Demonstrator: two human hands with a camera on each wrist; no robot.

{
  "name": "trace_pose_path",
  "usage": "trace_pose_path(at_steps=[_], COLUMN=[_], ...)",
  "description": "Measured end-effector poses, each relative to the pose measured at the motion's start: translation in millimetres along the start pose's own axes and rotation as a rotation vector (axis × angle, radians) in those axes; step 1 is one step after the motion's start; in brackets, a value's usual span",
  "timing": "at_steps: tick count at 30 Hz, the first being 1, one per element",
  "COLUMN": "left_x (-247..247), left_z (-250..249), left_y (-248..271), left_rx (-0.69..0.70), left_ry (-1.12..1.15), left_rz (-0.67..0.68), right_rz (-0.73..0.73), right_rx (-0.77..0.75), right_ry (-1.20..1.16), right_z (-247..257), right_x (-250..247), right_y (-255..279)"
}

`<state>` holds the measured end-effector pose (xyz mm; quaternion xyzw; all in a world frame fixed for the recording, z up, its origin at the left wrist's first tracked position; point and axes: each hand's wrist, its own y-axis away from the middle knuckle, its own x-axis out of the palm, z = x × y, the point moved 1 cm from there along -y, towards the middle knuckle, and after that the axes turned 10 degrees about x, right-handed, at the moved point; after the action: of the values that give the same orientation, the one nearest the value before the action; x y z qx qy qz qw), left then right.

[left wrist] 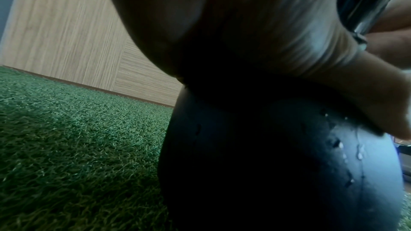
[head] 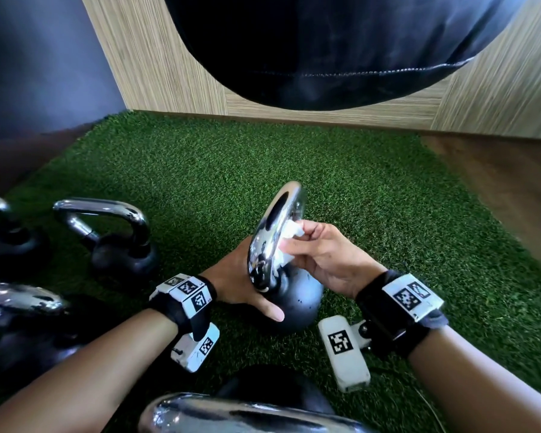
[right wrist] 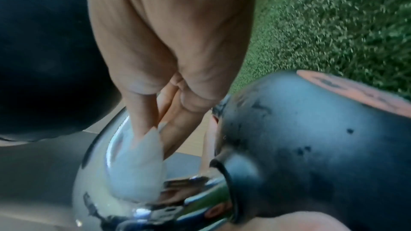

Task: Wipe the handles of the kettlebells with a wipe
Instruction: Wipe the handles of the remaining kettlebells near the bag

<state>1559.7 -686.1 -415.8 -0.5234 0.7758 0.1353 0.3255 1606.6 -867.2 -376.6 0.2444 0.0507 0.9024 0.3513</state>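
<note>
Kettlebell [head: 297, 303] tipped on the green turf [head: 341, 189], mid-frame in head view, chrome handle [head: 272, 235] pointing up and away, black body low and toward the person. Left hand [head: 241, 285] cupped around the body from the left, thumb lying across the near face; far-side fingers hidden, so exact hold there cannot be told. Right hand [head: 322, 257] pinching a white wipe [head: 289, 242] between thumb and fingertips, wad pressed on the inner curve of the handle; right wrist view confirms wipe [right wrist: 138, 169] touching chrome [right wrist: 124, 205]. Droplets visible on the body in left wrist view [left wrist: 347, 148]. Second kettlebell [head: 119, 239] upright just left, apart from the held one; more kettlebells crowding the left edge [head: 10, 239] and bottom edge [head: 238, 410]. Open turf ahead and to the right, bounded by wood-grain wall panels [head: 175, 70] at the back and a strip of wood floor [head: 512, 189] on the right. Large dark bag [head: 341, 48] overhanging the far turf.
</note>
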Motion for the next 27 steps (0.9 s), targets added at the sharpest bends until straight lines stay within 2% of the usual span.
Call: trace_pose_path(at_steps=[3,6,8,11,13,17,21,27], left_x=[1.2,0.1,-0.4,-0.9,-0.6,0.8,0.7,0.1], left_z=[3.1,8.4,5.5,4.7,8.1,11.4,8.8,4.1], left_y=[0.6,1.7,4.0,2.9,2.8,3.9,4.7,5.7], left_rx=[0.008,-0.023,-0.029,-0.031,-0.019,-0.090,-0.142,-0.156], left_ry=[-0.030,-0.033,-0.030,0.053,0.061,0.025,-0.045,-0.065], left_rz=[0.007,-0.010,-0.025,-0.079,-0.078,-0.066,-0.037,-0.025], right_rz=[-0.048,-0.110,-0.199,-0.371,-0.405,-0.455,-0.706,-0.923], right_rx=[-0.027,-0.079,-0.143,-0.160,-0.181,-0.277,-0.387,-0.406], right_ry=[-0.112,-0.112,-0.151,-0.351,-0.392,-0.197,0.040,0.257], right_z=[-6.8,-12.2,-9.4,-2.5,-2.3,-2.8,9.7,12.2], right_x=[6.6,10.2,11.0,10.4,11.4,13.0,3.3,-2.0], right_y=[-3.6,-1.9,-5.9,-17.6,-19.5,-11.6,-18.1,-27.0])
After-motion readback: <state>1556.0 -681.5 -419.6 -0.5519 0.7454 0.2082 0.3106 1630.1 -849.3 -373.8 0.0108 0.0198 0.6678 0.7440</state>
